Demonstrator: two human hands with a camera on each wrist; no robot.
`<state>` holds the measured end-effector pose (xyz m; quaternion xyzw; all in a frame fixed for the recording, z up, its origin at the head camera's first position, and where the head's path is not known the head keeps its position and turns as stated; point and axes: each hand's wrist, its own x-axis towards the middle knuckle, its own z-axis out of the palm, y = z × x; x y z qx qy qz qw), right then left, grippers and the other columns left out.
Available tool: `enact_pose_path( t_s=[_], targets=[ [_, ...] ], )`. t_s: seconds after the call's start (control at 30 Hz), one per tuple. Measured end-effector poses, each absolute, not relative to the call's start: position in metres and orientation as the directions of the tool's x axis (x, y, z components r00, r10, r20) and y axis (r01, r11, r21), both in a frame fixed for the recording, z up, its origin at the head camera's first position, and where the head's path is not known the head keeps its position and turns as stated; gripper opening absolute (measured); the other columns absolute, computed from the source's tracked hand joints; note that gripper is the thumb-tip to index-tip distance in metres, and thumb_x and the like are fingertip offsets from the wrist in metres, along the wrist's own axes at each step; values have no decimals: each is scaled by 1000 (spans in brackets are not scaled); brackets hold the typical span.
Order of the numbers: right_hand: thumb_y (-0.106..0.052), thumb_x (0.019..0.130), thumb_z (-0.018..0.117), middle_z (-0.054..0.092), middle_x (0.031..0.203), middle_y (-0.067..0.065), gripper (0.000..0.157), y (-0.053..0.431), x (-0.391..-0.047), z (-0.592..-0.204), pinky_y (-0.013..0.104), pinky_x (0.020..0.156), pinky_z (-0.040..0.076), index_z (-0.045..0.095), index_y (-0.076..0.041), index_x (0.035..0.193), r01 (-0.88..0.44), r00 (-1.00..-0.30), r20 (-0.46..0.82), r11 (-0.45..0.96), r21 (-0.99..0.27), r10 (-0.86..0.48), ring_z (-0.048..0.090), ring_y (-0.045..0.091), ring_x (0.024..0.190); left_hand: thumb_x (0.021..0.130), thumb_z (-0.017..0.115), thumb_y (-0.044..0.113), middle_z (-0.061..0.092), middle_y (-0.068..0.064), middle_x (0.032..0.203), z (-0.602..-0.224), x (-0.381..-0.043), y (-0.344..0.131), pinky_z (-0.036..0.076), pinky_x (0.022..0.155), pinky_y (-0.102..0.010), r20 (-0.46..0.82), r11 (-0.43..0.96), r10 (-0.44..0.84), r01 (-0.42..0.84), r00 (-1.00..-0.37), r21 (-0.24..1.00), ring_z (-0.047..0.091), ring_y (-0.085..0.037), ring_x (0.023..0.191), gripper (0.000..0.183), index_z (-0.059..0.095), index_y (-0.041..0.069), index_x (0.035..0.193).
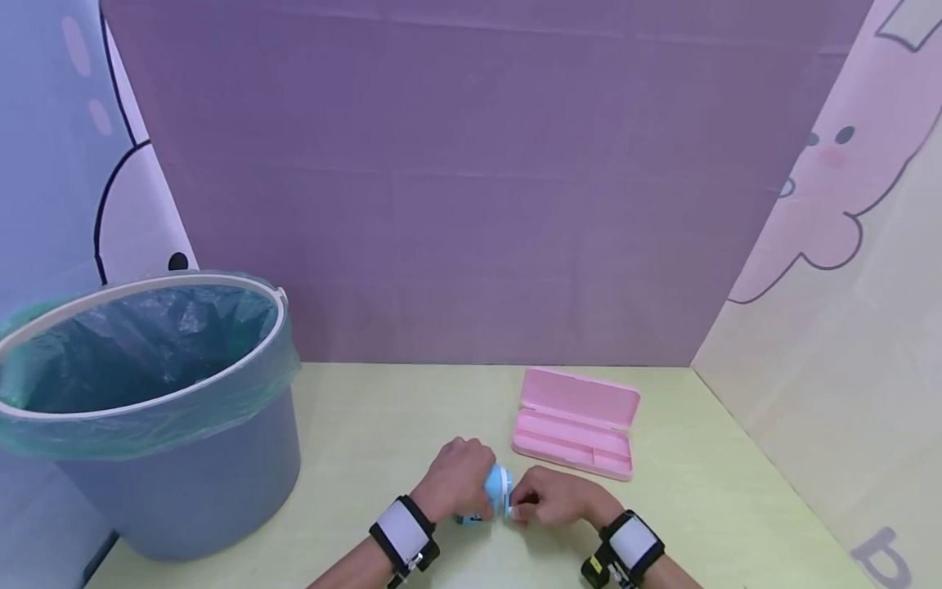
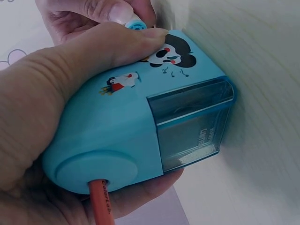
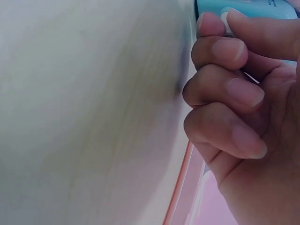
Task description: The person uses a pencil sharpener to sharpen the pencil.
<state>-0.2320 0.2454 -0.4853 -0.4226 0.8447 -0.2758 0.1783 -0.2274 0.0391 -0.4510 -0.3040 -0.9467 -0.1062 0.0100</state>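
My left hand [image 1: 458,478] grips a light blue pencil sharpener [image 2: 122,136] with cartoon prints, its thumb lying across the printed side. A red pencil [image 2: 101,204] sticks out of the hole in the sharpener's round end. The clear shavings drawer [image 2: 192,136] has some pale bits in it. On the opposite end, my right hand [image 1: 559,495] pinches the sharpener's crank knob [image 2: 136,23] between thumb and index finger, with the other fingers curled in. In the right wrist view only a bit of the white knob [image 3: 227,21] shows between the fingertips.
A pink pencil case [image 1: 552,438] lies with its lid up just beyond my right hand. To the left stands a large grey-blue bin [image 1: 199,483] lined with a green bag. A purple panel [image 1: 441,204] closes off the back of the pale table [image 1: 368,409].
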Motion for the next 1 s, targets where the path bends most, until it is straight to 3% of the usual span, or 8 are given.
enact_pose_path(
  t_s=[0.47, 1.0],
  targets=[
    [-16, 96, 56, 39, 59, -17, 26, 247, -226, -482, 14, 49, 26, 63, -7, 72, -570, -571, -66, 453, -685, -819, 32, -5, 52, 55, 91, 34, 49, 8, 65, -451, -225, 39, 38, 60, -29, 85, 816, 541, 546, -837, 187, 45, -13, 64, 39, 58, 19, 70],
    [-12, 95, 55, 39, 58, -17, 25, 250, -221, -475, 15, 48, 24, 63, -7, 73, -552, -555, -46, 409, -727, -831, 31, -4, 50, 55, 90, 33, 50, 10, 64, -451, -226, 38, 39, 60, -27, 82, 812, 545, 549, -835, 198, 46, -12, 63, 38, 59, 19, 71]
  ],
)
